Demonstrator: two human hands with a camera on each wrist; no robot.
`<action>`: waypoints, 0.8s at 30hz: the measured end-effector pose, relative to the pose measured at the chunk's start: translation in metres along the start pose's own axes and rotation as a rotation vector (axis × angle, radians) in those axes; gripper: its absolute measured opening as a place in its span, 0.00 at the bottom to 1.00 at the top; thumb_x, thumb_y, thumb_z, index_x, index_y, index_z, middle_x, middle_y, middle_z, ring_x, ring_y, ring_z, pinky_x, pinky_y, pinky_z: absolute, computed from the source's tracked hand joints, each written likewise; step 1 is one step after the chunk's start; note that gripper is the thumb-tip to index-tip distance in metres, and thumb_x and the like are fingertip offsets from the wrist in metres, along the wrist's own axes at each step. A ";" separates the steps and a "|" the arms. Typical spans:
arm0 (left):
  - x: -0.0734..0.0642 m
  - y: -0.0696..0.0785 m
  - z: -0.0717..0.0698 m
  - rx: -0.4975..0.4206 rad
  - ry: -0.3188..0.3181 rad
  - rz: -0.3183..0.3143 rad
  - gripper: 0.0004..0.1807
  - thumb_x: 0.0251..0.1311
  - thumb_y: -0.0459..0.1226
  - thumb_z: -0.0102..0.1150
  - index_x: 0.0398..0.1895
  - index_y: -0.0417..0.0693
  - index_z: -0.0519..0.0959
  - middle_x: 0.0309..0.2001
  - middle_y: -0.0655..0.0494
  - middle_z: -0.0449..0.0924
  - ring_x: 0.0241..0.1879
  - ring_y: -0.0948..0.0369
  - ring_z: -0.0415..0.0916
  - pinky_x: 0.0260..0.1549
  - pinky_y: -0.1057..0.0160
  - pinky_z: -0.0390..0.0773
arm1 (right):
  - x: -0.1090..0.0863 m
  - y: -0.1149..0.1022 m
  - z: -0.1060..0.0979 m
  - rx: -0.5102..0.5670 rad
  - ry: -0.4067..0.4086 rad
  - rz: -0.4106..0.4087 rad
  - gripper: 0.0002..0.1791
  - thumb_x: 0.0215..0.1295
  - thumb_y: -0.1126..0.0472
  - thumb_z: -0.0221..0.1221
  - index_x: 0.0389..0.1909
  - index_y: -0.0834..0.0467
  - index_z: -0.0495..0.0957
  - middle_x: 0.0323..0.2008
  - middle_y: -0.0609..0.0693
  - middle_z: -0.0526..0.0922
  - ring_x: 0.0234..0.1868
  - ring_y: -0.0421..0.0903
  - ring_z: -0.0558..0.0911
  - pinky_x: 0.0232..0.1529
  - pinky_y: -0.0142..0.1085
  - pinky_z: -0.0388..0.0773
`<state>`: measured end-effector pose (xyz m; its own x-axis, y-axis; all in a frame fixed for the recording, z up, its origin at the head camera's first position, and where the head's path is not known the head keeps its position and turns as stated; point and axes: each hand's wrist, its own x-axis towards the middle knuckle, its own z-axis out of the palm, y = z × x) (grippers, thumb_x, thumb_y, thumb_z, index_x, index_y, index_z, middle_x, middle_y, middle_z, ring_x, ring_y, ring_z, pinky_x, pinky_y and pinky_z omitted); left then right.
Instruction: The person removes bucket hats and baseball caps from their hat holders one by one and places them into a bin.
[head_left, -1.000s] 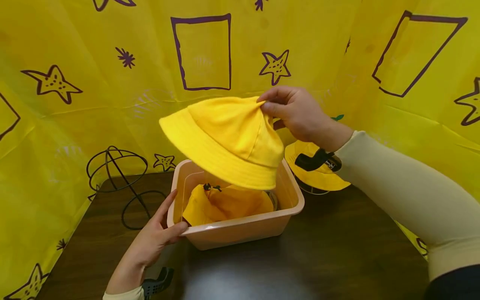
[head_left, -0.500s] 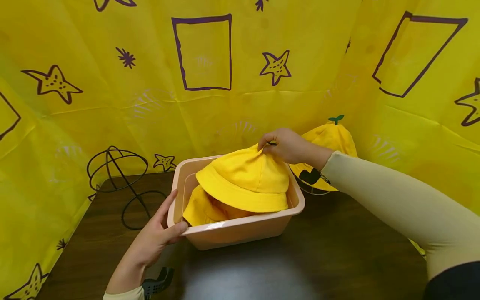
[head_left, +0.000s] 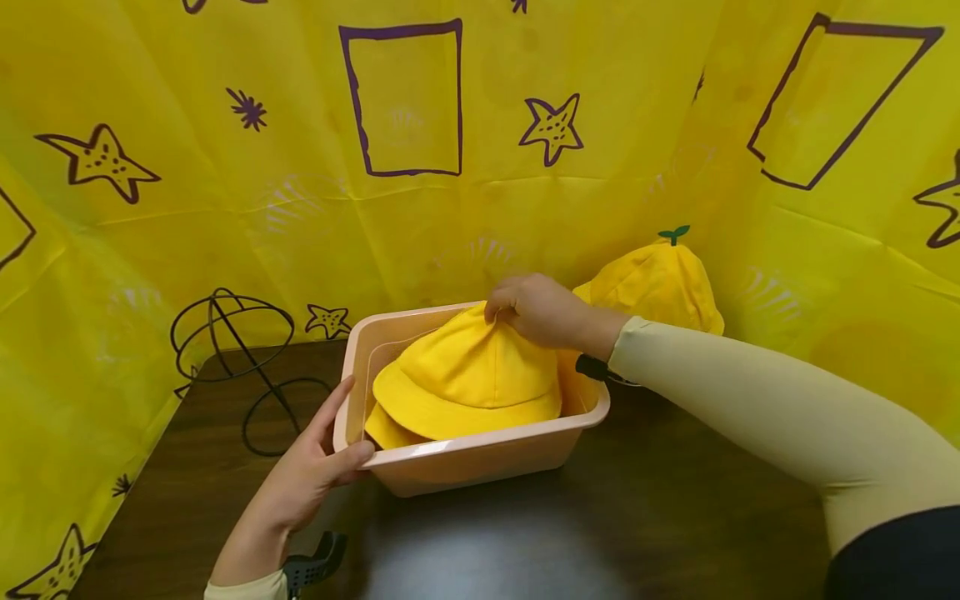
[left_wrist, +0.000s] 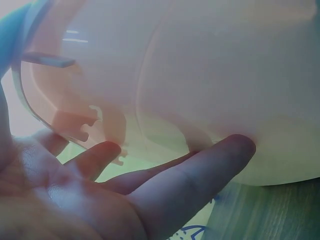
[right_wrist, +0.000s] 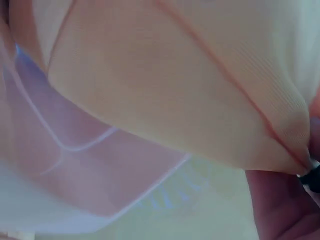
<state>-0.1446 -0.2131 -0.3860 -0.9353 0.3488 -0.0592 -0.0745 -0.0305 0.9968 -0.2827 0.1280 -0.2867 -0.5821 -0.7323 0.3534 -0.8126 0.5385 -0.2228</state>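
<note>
The yellow cloth bucket hat sits inside the pink plastic tub, crown up and brim down, its brim resting close to the near wall. The cloth looks light and soft, with a stitched brim that should hold its shape better than the crown; it seems neither slippery nor fragile. The crown's peak is the likely place to take hold, since the cloth gathers there into folds, though the brim would probably swing and tilt freely below such a grip. More yellow cloth shows beneath the hat at the tub's left end.

The right hand pinches the peak between thumb and fingers, knuckles up. A small dark piece shows at the pinch in the right wrist view, too little of it to identify. The pale sleeve reaches in from the right, across the tub's far right corner.

The left hand grips the tub at its near left corner, thumb over the rim, fingers stretched along the outside of the left wall.

Beyond the tub, far right, is a second yellow hat topped by a green sprout. A black wire stand is on the left of the dark table.
</note>
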 end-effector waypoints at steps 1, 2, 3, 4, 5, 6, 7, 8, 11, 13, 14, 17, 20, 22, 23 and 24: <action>0.000 0.000 0.000 0.001 0.001 -0.001 0.51 0.67 0.30 0.59 0.81 0.58 0.37 0.74 0.28 0.42 0.56 0.43 0.73 0.46 0.50 0.80 | -0.001 -0.002 0.002 -0.014 -0.036 -0.013 0.11 0.64 0.74 0.62 0.34 0.54 0.86 0.37 0.47 0.84 0.41 0.46 0.82 0.47 0.40 0.78; 0.001 0.000 0.000 0.003 0.002 -0.002 0.51 0.67 0.30 0.59 0.81 0.58 0.37 0.74 0.29 0.41 0.56 0.42 0.73 0.46 0.50 0.80 | -0.001 -0.003 0.003 -0.028 -0.077 -0.018 0.11 0.64 0.74 0.62 0.35 0.54 0.86 0.37 0.46 0.83 0.41 0.46 0.82 0.46 0.40 0.78; 0.001 0.000 0.000 0.005 0.006 -0.005 0.51 0.67 0.30 0.59 0.81 0.58 0.37 0.74 0.29 0.40 0.56 0.42 0.73 0.46 0.50 0.80 | -0.001 -0.003 0.003 -0.046 -0.118 -0.018 0.11 0.64 0.73 0.62 0.35 0.53 0.85 0.37 0.46 0.83 0.41 0.46 0.82 0.46 0.40 0.78; 0.001 0.000 0.001 0.006 0.010 -0.009 0.51 0.67 0.30 0.59 0.81 0.58 0.37 0.74 0.30 0.40 0.55 0.42 0.73 0.46 0.49 0.80 | -0.002 -0.004 0.003 -0.062 -0.158 -0.013 0.11 0.64 0.73 0.62 0.35 0.52 0.85 0.38 0.45 0.83 0.41 0.46 0.82 0.46 0.41 0.79; 0.001 0.000 0.001 0.008 0.006 -0.009 0.51 0.67 0.30 0.59 0.81 0.58 0.37 0.74 0.29 0.40 0.55 0.42 0.74 0.46 0.49 0.80 | -0.002 -0.005 0.002 -0.078 -0.196 -0.006 0.11 0.65 0.72 0.62 0.35 0.52 0.85 0.38 0.45 0.83 0.41 0.47 0.82 0.46 0.42 0.79; 0.001 0.000 0.001 0.010 0.007 -0.012 0.51 0.67 0.30 0.59 0.81 0.58 0.37 0.74 0.29 0.40 0.55 0.42 0.74 0.46 0.49 0.80 | -0.002 -0.006 0.000 -0.094 -0.238 -0.001 0.11 0.65 0.72 0.62 0.34 0.52 0.85 0.38 0.45 0.83 0.40 0.47 0.82 0.46 0.42 0.79; 0.001 0.000 0.001 0.011 0.004 -0.012 0.51 0.67 0.30 0.59 0.81 0.58 0.37 0.74 0.29 0.40 0.55 0.42 0.74 0.46 0.49 0.80 | -0.002 -0.006 -0.002 -0.118 -0.281 0.007 0.12 0.64 0.72 0.62 0.34 0.51 0.84 0.37 0.45 0.84 0.39 0.48 0.81 0.45 0.43 0.78; 0.001 0.000 0.002 0.011 0.006 -0.013 0.51 0.67 0.30 0.60 0.81 0.58 0.37 0.74 0.29 0.40 0.55 0.42 0.74 0.46 0.49 0.80 | -0.002 -0.007 -0.004 -0.140 -0.327 0.018 0.11 0.65 0.72 0.61 0.34 0.50 0.84 0.37 0.44 0.83 0.38 0.48 0.81 0.44 0.43 0.78; 0.000 0.001 0.002 0.010 0.004 -0.009 0.51 0.67 0.31 0.60 0.81 0.58 0.37 0.74 0.29 0.40 0.55 0.42 0.74 0.46 0.49 0.80 | -0.002 -0.011 -0.009 -0.200 -0.462 0.053 0.10 0.64 0.69 0.61 0.35 0.50 0.84 0.35 0.43 0.83 0.37 0.48 0.80 0.45 0.43 0.77; 0.001 0.001 0.001 0.005 0.004 -0.005 0.50 0.67 0.31 0.59 0.81 0.58 0.37 0.75 0.30 0.40 0.55 0.42 0.74 0.46 0.49 0.80 | -0.002 -0.015 -0.008 -0.219 -0.532 0.114 0.03 0.66 0.63 0.62 0.34 0.51 0.84 0.32 0.44 0.82 0.35 0.48 0.79 0.44 0.42 0.77; 0.001 0.001 0.001 0.004 0.004 -0.004 0.50 0.68 0.30 0.59 0.81 0.58 0.37 0.75 0.30 0.40 0.55 0.42 0.74 0.46 0.49 0.80 | -0.002 -0.018 -0.007 -0.214 -0.562 0.159 0.04 0.68 0.58 0.63 0.34 0.53 0.83 0.31 0.45 0.82 0.34 0.48 0.79 0.44 0.42 0.77; 0.001 0.000 0.000 0.001 -0.003 0.001 0.50 0.68 0.31 0.59 0.81 0.58 0.37 0.74 0.30 0.41 0.55 0.42 0.74 0.46 0.49 0.80 | 0.001 -0.029 0.001 -0.177 -0.650 0.322 0.23 0.69 0.41 0.59 0.38 0.59 0.82 0.33 0.49 0.81 0.36 0.48 0.79 0.46 0.42 0.75; 0.001 -0.001 0.000 -0.002 -0.013 0.007 0.50 0.68 0.31 0.60 0.81 0.58 0.36 0.74 0.29 0.41 0.54 0.43 0.75 0.46 0.49 0.80 | 0.004 -0.042 0.013 -0.095 -0.735 0.495 0.44 0.65 0.29 0.54 0.60 0.66 0.74 0.52 0.57 0.80 0.52 0.52 0.78 0.58 0.43 0.70; 0.000 -0.001 0.000 -0.002 -0.016 0.012 0.51 0.68 0.31 0.60 0.81 0.57 0.36 0.74 0.29 0.41 0.54 0.44 0.76 0.46 0.50 0.80 | 0.006 -0.049 0.022 -0.009 -0.756 0.599 0.57 0.60 0.25 0.55 0.76 0.62 0.56 0.66 0.62 0.70 0.65 0.56 0.69 0.66 0.47 0.62; 0.000 -0.001 0.000 -0.003 -0.018 0.012 0.51 0.68 0.31 0.60 0.81 0.57 0.36 0.74 0.28 0.41 0.53 0.45 0.76 0.46 0.50 0.80 | 0.007 -0.050 0.028 0.036 -0.750 0.642 0.61 0.57 0.23 0.56 0.79 0.58 0.47 0.71 0.64 0.63 0.70 0.58 0.63 0.68 0.50 0.59; -0.001 -0.001 0.000 -0.004 -0.020 0.013 0.51 0.68 0.31 0.59 0.81 0.57 0.36 0.73 0.28 0.41 0.53 0.46 0.76 0.46 0.51 0.80 | 0.008 -0.050 0.034 0.073 -0.746 0.677 0.65 0.54 0.22 0.57 0.81 0.53 0.38 0.74 0.65 0.56 0.73 0.59 0.57 0.69 0.52 0.55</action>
<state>-0.1435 -0.2131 -0.3867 -0.9292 0.3669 -0.0449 -0.0636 -0.0388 0.9972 -0.2472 0.0812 -0.3035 -0.7696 -0.3690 -0.5211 -0.2896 0.9291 -0.2302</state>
